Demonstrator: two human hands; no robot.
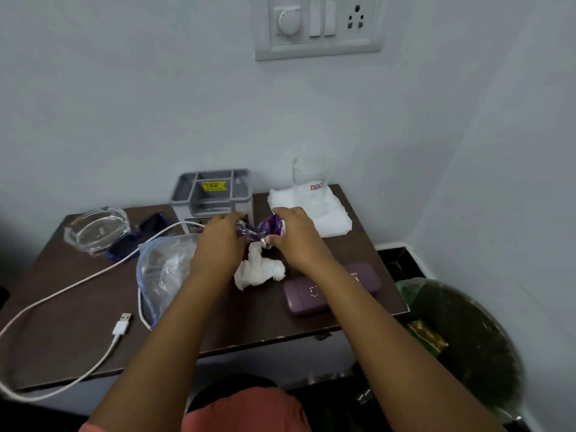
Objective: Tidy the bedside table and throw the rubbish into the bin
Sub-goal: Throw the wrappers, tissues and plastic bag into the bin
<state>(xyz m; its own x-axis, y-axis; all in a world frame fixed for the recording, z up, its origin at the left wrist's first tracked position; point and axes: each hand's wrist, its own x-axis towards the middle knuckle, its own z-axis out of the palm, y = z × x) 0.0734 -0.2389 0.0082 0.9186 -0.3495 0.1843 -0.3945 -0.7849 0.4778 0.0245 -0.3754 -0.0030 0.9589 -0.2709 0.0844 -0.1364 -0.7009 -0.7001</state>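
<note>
A crumpled purple wrapper [261, 229] is held just above the dark brown bedside table [78, 307], near its middle back. My left hand [219, 241] grips its left end and my right hand [294, 235] pinches its right end. Right below the hands lies a crumpled white tissue [258, 269]. A clear plastic bag [165, 269] lies under my left forearm. The dark bin [467, 332] with a green liner stands on the floor at the table's right side, with some rubbish inside.
At the back stand a grey organiser [212, 194] and a glass [311, 182] on a folded white cloth [330, 219]. A glass ashtray [96, 229] and a blue object [149, 226] sit at the left. A white USB cable [93, 307] loops across the front; a purple case [311, 294] lies at the right.
</note>
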